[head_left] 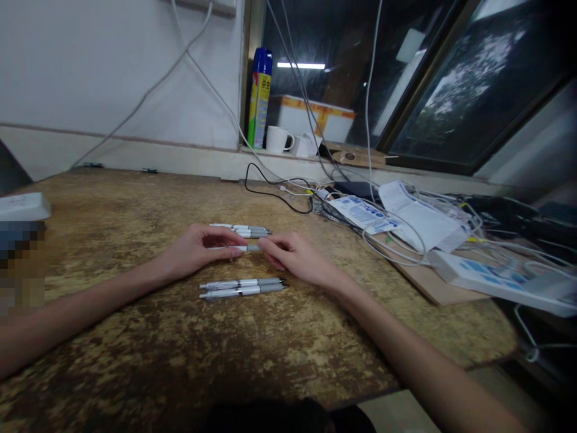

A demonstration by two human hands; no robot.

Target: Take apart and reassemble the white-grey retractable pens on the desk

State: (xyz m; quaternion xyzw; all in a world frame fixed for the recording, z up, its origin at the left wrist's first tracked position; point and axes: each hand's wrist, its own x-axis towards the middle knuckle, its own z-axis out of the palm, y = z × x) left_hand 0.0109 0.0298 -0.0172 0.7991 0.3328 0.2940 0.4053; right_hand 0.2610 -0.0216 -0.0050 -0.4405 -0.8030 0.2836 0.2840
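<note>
Between my hands lies a white and grey pen (253, 248), held level just over or on the worn tabletop. My left hand (205, 245) pinches its white barrel between thumb and fingers. The fingers of my right hand (288, 255) close on its grey end, hiding the tip. Just beyond, a pair of similar pens (250, 232) lies side by side, partly covered by my left hand. Nearer to me, two more pens (246, 288) rest parallel, their dark tips pointing right.
The table (148, 349) has a patchy, worn surface. Tangled cables, papers (419, 216) and a white box (500, 279) crowd the right side. A spray can (260, 99) and a white mug (277, 139) stand on the windowsill. A white object (22, 206) sits at the left edge.
</note>
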